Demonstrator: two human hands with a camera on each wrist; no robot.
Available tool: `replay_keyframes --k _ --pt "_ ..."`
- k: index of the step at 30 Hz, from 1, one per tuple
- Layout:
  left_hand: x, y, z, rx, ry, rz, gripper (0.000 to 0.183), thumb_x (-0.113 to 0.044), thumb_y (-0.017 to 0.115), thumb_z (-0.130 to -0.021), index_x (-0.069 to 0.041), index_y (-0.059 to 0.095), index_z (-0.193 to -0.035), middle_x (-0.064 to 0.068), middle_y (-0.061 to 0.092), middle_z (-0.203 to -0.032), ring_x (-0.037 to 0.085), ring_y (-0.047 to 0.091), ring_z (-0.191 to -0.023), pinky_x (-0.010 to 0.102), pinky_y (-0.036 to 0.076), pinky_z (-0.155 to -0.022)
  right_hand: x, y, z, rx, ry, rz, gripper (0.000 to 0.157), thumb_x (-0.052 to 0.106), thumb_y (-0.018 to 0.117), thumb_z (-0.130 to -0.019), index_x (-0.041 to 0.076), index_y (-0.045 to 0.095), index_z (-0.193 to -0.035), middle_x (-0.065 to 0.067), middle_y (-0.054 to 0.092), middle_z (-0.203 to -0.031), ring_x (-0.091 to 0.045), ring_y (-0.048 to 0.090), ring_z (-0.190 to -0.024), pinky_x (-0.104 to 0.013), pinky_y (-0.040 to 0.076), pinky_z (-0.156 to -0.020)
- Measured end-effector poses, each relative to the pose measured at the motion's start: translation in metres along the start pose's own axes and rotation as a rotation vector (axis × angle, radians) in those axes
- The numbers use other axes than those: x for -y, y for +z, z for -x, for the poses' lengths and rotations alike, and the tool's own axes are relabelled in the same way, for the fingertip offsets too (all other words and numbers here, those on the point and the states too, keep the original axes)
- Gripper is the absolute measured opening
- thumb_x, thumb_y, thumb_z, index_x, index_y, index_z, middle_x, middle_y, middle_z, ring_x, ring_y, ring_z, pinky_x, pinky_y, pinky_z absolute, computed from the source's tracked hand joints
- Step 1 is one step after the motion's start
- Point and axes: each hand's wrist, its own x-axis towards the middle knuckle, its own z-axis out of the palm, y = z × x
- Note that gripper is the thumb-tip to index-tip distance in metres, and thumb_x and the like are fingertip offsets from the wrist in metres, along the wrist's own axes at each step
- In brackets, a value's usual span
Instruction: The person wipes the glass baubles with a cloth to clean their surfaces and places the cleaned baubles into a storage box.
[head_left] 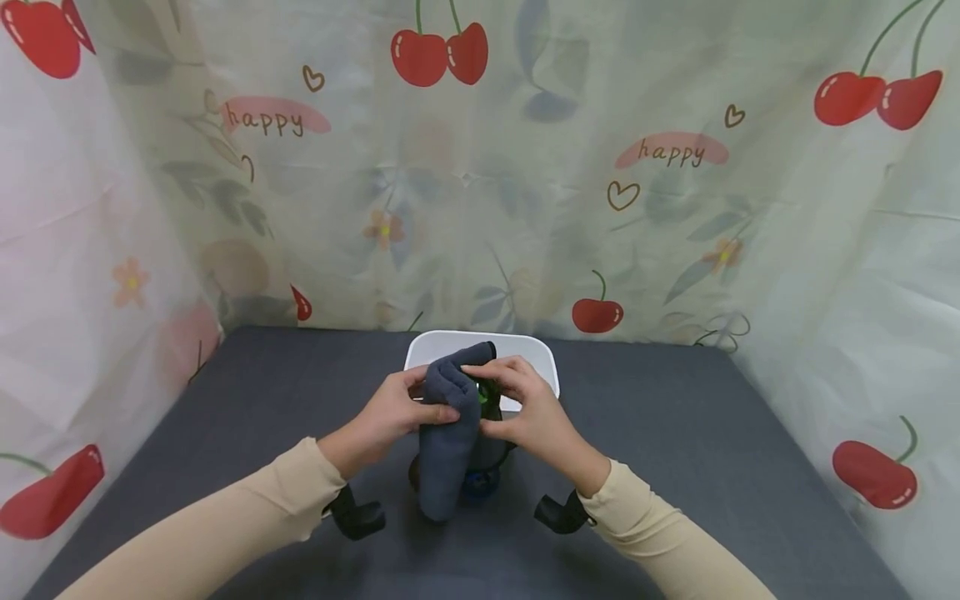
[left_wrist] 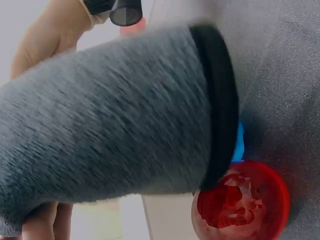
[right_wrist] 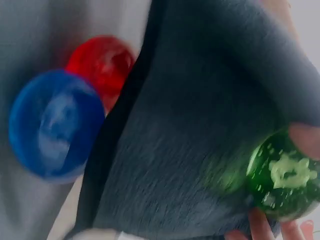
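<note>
Cloth (head_left: 444, 458), pinched in the left hand (head_left: 388, 415), screens much of a green vessel (right_wrist: 285, 175) gripped by the right hand (head_left: 536, 404) and hides part of a white tub's rim (head_left: 540, 354); a red vessel (left_wrist: 245, 205) and blue vessel (right_wrist: 56, 125) are partly covered, with tabletop (head_left: 645, 433) stretching wide on both sides.

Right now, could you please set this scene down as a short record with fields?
left hand: grips the gray cloth
right hand: holds the green item between thumb and fingers
cloth: dark edging, one end hanging down
green item: translucent, rounded, with what look like droplets
nearby: blue item and red item, side by side; contact unclear
behind the hands: white container
surface: dark gray table
backdrop: curtain printed with cherries and "happy"
</note>
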Motion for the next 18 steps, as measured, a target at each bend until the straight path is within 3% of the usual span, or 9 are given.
replay_keyframes --k 9,14,18 --pt "0.0007 -0.0012 0.0023 -0.03 0.064 -0.013 0.042 0.002 0.07 -0.085 0.009 0.056 -0.124 0.013 0.062 -0.114 0.016 0.06 -0.094 0.031 0.053 -0.081 0.0006 -0.0023 0.0004 -0.034 0.089 -0.07 0.066 -0.001 0.084 -0.068 0.013 0.054 -0.124 -0.006 0.055 -0.126 -0.026 0.06 -0.113 -0.033 0.054 -0.088" --pt "-0.0046 -0.0004 0.0029 -0.007 0.007 0.047 0.051 -0.002 0.072 -0.084 0.005 0.053 -0.13 0.013 0.06 -0.117 0.016 0.062 -0.093 0.032 0.054 -0.08 0.0023 -0.0038 -0.0007 -0.005 0.062 -0.065 0.061 0.0 0.082 -0.072 0.014 0.058 -0.126 -0.005 0.056 -0.125 -0.022 0.058 -0.114 -0.038 0.05 -0.096" --pt "-0.0078 0.0009 0.0035 0.0 0.005 0.059 0.053 -0.006 0.073 -0.085 0.005 0.052 -0.132 0.015 0.059 -0.12 0.016 0.063 -0.094 0.033 0.055 -0.08 0.0017 -0.0046 -0.0013 0.02 0.067 -0.13 0.06 0.002 0.08 -0.076 0.016 0.059 -0.131 -0.005 0.054 -0.128 -0.022 0.055 -0.117 -0.039 0.046 -0.102"
